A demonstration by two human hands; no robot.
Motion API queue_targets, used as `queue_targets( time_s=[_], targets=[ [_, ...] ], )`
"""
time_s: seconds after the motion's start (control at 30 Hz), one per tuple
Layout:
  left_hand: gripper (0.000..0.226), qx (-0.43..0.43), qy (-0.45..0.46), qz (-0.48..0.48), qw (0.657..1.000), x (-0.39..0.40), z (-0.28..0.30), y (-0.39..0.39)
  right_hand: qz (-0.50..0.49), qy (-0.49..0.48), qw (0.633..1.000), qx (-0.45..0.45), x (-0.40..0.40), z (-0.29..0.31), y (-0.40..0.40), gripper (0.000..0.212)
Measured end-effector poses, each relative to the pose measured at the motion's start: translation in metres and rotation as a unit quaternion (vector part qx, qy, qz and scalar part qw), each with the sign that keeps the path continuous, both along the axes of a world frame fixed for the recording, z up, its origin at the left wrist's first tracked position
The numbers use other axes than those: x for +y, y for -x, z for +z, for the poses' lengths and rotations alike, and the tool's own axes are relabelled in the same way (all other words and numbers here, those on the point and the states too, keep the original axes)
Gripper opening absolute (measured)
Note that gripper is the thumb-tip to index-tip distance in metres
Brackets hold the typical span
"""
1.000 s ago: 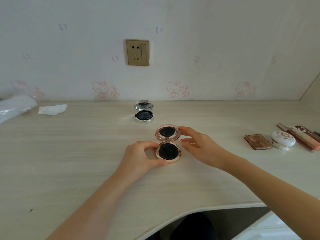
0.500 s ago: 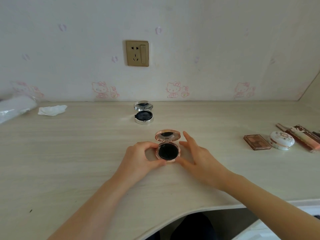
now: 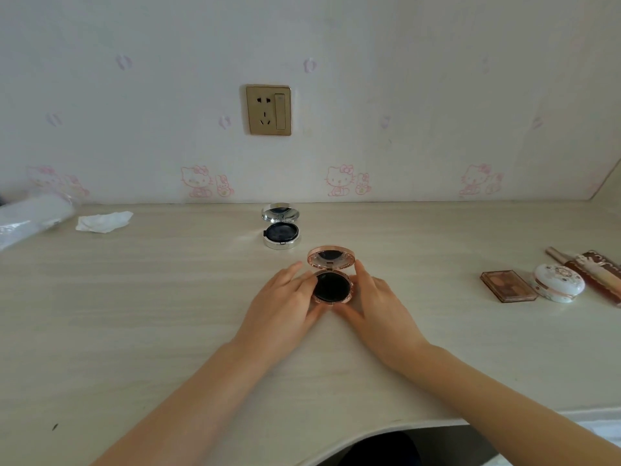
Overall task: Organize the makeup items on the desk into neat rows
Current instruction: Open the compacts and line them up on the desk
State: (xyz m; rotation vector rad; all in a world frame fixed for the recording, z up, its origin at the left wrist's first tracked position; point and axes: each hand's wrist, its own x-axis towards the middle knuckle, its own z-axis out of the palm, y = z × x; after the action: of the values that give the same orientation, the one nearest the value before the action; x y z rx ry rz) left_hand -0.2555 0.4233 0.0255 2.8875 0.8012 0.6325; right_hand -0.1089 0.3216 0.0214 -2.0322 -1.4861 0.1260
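Both hands cup the open rose compact (image 3: 331, 279) mid-tabletop (image 3: 134, 314), left hand (image 3: 285, 304) and right hand (image 3: 379, 304) each gripping its base, fingers hiding the sides. Its lid now stands more upright than a second ago. Palette (image 3: 507, 290) at far right, tubes cut off.

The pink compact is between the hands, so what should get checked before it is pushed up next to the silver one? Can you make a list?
1. Pink compact sits flat on the desk: ok.
2. Both hands steady it, left hand and right hand touching its sides: ok.
3. Its lid stands open, could tip or swing when pushed: not ok.
4. Path to the silver compact is free: ok.
5. Silver compact's lid is open too, so the pair would match: ok.
6. Pink compact lined up with the silver one: not ok, it sits nearer and to the right.
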Motion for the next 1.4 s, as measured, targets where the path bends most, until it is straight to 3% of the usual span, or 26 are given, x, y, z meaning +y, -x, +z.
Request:
queue_targets(
  time_s=[0.13, 0.23, 0.33, 0.53, 0.83, 1.07, 1.2, 1.4],
  targets=[
    [0.041, 0.017, -0.02, 0.031, 0.999, 0.02, -0.002, -0.018, -0.013, -0.02, 1.0, -0.01, 0.023, -0.002, -0.015, 0.072],
    [0.036, 0.024, -0.024, 0.035, 0.999, 0.033, -0.002, -0.03, -0.027, -0.017, 0.999, -0.02, 0.043, 0.0, -0.028, 0.053],
    [0.046, 0.028, -0.026, 0.037, 0.999, 0.045, -0.004, -0.036, -0.027, -0.01, 0.999, -0.024, 0.06, 0.005, -0.039, 0.041],
    [0.079, 0.057, 0.007, -0.004, 0.998, 0.055, -0.004, -0.039, -0.009, -0.001, 1.0, -0.019, 0.087, 0.003, -0.06, 0.042],
    [0.093, 0.101, 0.016, -0.003, 0.995, 0.067, -0.003, -0.044, 0.024, 0.016, 0.999, -0.039, 0.102, 0.005, -0.07, 0.04],
    [0.089, 0.074, 0.024, 0.006, 0.997, 0.068, -0.002, -0.052, 0.036, 0.028, 0.998, -0.035, 0.105, 0.004, -0.078, 0.042],
    [0.058, 0.047, 0.042, -0.001, 0.998, 0.068, -0.001, -0.054, 0.034, 0.021, 0.999, -0.031, 0.105, 0.003, -0.079, 0.042],
    [0.052, 0.031, 0.063, 0.003, 0.998, 0.067, 0.0, -0.057, 0.032, 0.016, 0.999, -0.026, 0.104, 0.003, -0.078, 0.043]
  ],
)
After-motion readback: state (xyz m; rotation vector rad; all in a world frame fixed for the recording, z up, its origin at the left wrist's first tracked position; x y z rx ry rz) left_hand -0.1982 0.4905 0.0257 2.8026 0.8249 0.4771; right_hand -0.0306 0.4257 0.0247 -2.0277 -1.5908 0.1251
